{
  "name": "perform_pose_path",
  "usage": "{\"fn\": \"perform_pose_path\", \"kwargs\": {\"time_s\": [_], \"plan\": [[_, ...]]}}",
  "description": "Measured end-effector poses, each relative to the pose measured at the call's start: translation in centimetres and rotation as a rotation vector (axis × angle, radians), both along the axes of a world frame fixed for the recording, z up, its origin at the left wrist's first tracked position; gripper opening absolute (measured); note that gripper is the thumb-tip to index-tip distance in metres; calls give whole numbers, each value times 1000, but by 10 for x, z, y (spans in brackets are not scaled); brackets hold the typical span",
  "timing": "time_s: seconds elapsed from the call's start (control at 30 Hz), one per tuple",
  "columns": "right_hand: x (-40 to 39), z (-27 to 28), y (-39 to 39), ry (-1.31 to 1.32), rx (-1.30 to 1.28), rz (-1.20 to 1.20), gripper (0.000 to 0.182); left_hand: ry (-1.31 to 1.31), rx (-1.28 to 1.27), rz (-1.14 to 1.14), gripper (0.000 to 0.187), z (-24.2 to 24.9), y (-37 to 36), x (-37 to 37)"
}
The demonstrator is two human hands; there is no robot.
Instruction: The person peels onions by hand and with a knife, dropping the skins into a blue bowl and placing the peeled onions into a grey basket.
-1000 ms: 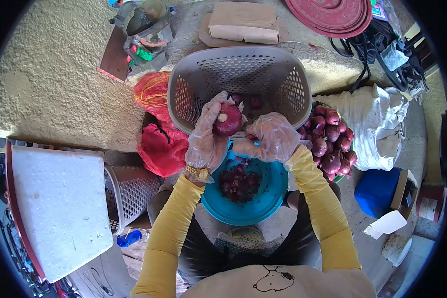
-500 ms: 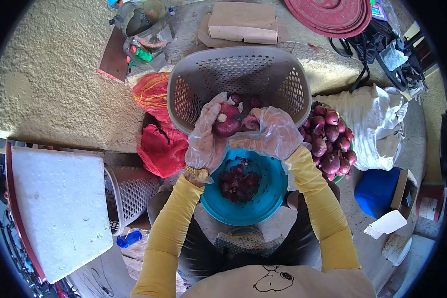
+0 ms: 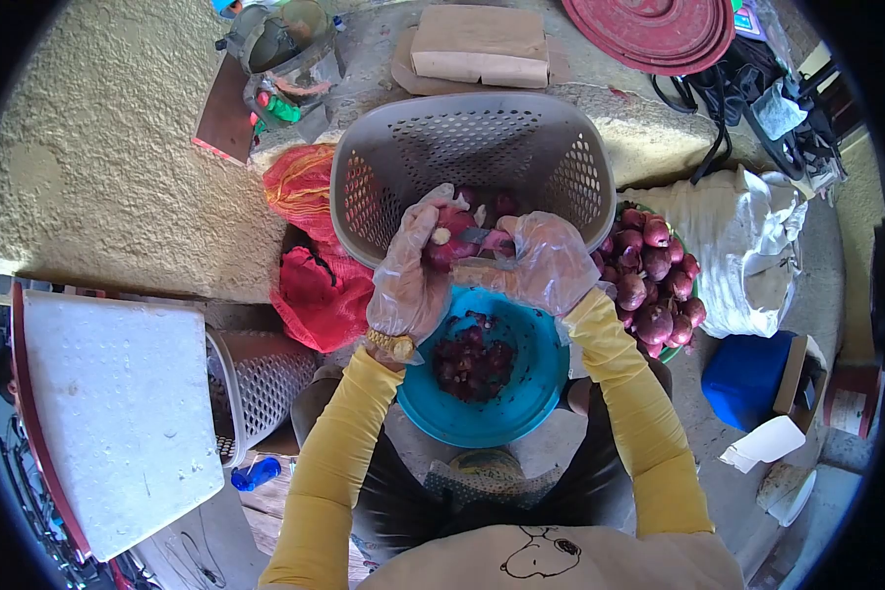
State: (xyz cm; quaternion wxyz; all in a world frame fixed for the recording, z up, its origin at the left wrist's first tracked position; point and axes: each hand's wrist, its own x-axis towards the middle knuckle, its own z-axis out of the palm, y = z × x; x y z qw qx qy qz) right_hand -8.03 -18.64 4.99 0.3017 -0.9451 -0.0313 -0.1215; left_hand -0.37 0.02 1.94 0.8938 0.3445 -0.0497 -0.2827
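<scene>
Both hands wear clear plastic gloves. My left hand (image 3: 410,270) is wrapped round a red onion (image 3: 448,244) whose pale cut end faces up. My right hand (image 3: 544,258) is closed round a small knife (image 3: 475,236), its short dark blade touching the onion beside the pale end. The knife's handle is mostly hidden by the fingers. Both hands are over the near rim of a grey perforated basket (image 3: 472,103), with a few onions (image 3: 504,204) inside. Below them, a turquoise basin (image 3: 482,423) holds dark red onion peelings (image 3: 474,362).
Many red onions (image 3: 656,264) fill a green-rimmed container at right, beside a white sack (image 3: 733,246). A red mesh bag (image 3: 315,295), another perforated basket (image 3: 265,383) and a white foam lid (image 3: 118,413) are at left. A blue container (image 3: 747,381) stands at lower right.
The onion in my left hand has tilted slightly, and the knife blade now shows against it. My hands have barely shifted.
</scene>
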Motion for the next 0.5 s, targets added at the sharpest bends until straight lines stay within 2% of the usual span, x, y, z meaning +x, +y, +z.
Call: {"fn": "perform_pose_path", "kwargs": {"time_s": [0.13, 0.2, 0.37, 0.5], "plan": [[1, 1, -4, -8, 56, 24, 63, -5, 13, 0, 45, -1, -1, 2], [2, -1, -6, 11, 71, 21, 65, 30, -79, -80, 49, -4, 0, 3], [3, -8, -4, 10, 64, -65, 63, 95, -55, -117, 54, 5, 0, 0], [1, -6, -2, 39, 53, -24, 67, 132, 0, -114, 55, 9, -1, -3]]}}
